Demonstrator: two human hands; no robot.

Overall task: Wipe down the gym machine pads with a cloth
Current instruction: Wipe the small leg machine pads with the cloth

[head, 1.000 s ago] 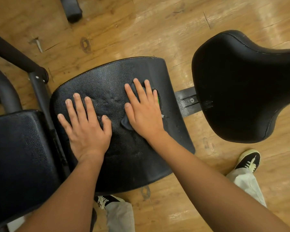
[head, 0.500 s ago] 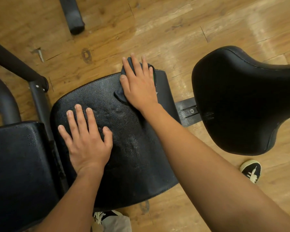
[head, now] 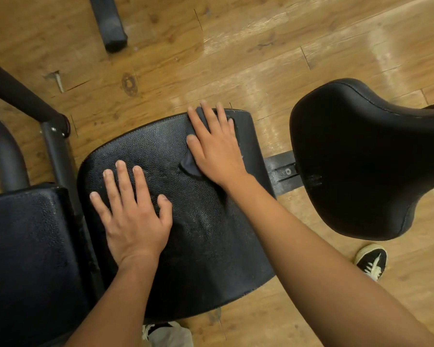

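Dark cloth (head: 189, 165) lies on middle pad (head: 211, 234), near its far edge, pressed flat under right hand (head: 214, 149), fingers straight. Left hand (head: 133, 211) rests open-palmed on same pad. Seat (head: 366, 159) to right; wood floor (head: 236, 58) below.

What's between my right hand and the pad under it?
A dark cloth, pressed flat under the right hand on the middle pad; a corner of it shows beside the thumb in the head view.
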